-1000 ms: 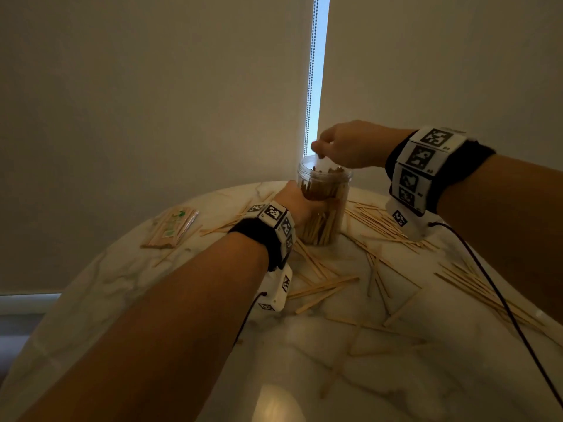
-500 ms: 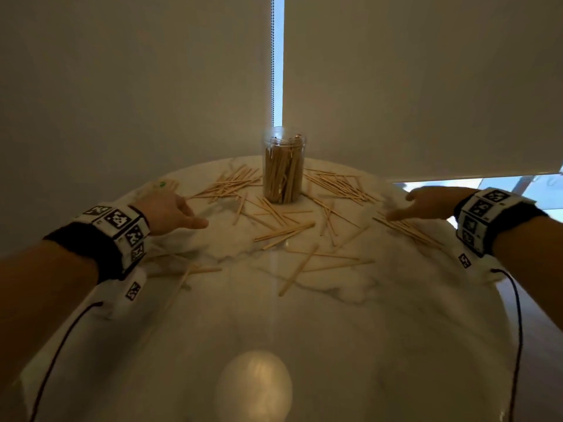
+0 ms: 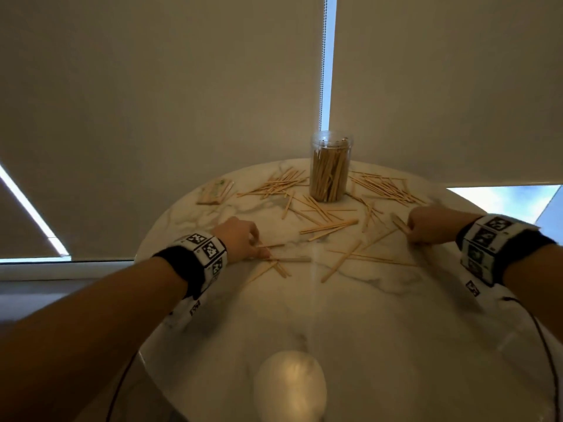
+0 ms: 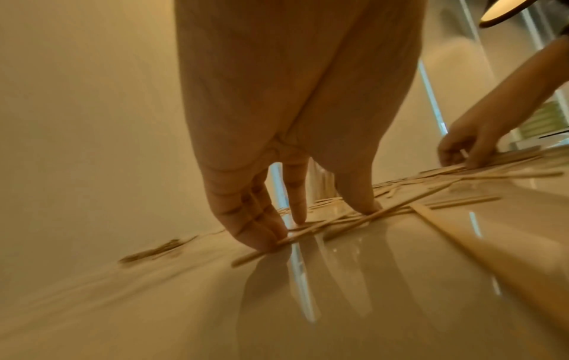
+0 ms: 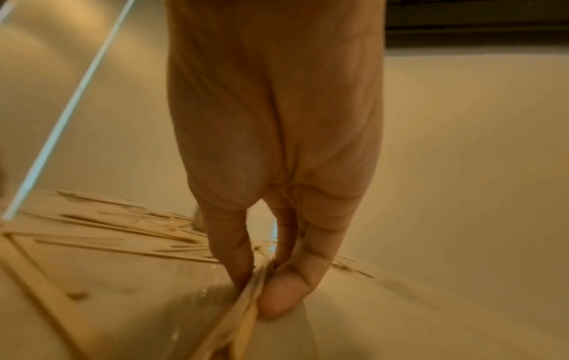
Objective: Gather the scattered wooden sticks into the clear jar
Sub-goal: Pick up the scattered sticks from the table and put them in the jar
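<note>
The left hand has its fingers straight, tips pressing loose wooden sticks flat on the marble desk. At the desk's far edge the clear jar stands upright, already full of sticks, with more strewn around it. The right hand pinches a small bundle of sticks between thumb and fingers.

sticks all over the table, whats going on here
A person is picking wooden sticks off a round marble table to put in the clear jar at the far edge, which already holds many. The right hand pinches a small bundle of sticks. The left hand has its fingertips down on loose sticks. Plenty still lie scattered around the jar.
</note>
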`<state>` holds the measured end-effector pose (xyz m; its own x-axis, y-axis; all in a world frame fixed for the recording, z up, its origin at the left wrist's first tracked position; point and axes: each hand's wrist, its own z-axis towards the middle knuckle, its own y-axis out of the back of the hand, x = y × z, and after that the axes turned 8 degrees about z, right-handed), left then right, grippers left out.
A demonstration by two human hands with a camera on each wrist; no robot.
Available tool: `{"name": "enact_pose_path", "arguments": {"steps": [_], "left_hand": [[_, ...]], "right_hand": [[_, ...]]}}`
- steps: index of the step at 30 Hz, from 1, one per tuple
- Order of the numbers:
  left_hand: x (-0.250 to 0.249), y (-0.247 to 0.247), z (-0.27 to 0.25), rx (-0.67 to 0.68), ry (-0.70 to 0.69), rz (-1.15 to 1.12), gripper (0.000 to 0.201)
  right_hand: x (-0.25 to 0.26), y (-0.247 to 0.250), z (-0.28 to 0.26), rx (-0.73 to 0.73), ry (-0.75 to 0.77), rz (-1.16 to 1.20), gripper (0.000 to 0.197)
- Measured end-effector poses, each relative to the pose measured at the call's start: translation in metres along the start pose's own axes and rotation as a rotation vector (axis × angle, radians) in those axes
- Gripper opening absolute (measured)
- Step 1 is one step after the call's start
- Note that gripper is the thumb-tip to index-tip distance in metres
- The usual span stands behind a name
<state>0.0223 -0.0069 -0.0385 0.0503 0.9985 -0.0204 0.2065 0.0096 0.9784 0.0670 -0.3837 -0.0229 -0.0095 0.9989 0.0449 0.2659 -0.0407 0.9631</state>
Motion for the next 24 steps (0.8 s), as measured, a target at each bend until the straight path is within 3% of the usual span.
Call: {"name": "enact_pose_path", "arguments": {"steps": [3,6,9,13,18,24], "left_hand": [[-0.028,-0.003,0.001,0.026,-0.045,-0.006,0.078],[-0.043,-0.001,-0.005,0.082,-0.120,-0.039,0.102],[-0.042,0.004,-0.017,0.167,-0.194,0.043,0.114],[-0.033,-0.001,-0.028,0.107,-0.277,0.116,0.083],[-0.035,-0.002,-0.031,-0.081,-0.386,0.047,0.034],[-0.054,0.001,-0.030,-0.063,-0.384,0.144,0.044]], "right_hand": [[0.036,-0.004,-0.012,0.021,0.062,0.040,0.017],[0.068,-0.006,-0.026,0.032,0.131,0.069,0.011],[0.093,-0.010,-0.034,0.046,0.184,0.136,0.027],[0.113,-0.013,-0.047,0.086,0.229,0.117,0.062],[0.112,-0.014,-0.048,0.047,0.241,0.106,0.036],[0.116,-0.015,-0.055,0.054,0.182,0.137,0.024]]}}
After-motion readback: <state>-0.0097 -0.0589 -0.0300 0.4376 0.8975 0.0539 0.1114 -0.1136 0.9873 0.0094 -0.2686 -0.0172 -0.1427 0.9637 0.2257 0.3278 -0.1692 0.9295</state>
